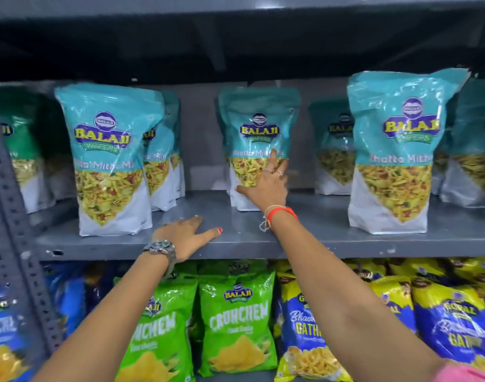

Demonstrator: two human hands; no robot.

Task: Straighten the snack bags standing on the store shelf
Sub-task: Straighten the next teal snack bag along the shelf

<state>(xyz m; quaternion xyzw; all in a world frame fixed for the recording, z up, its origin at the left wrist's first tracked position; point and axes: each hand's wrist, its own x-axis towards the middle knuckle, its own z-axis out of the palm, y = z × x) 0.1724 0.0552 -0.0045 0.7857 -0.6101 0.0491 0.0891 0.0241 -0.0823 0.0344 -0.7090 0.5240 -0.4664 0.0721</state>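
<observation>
Now the right hand (266, 186) is up on the middle snack bag (256, 144), palm flat against its lower front, fingers spread wide and pointing up, thumb out to the left. It presses rather than grips; nothing is closed around the pouch. That teal bag stands upright, set back on the grey shelf (263, 238), with open shelf space to either side of it.

Down in front, the left hand (185, 235) lies flat on the shelf's front edge, fingers stretched out and empty, a watch (161, 248) on its wrist. An orange band (281, 212) circles the right wrist.

To the left, another teal bag (109, 158) stands forward near the shelf lip, leaning a little, with more pouches tucked behind it. Over on the right, a third teal bag (395, 150) stands forward as well, more bags behind and beside it.

Below, the lower shelf holds green bags (236, 323) in the middle and blue-and-yellow bags (304, 329) to the right, packed close together.
</observation>
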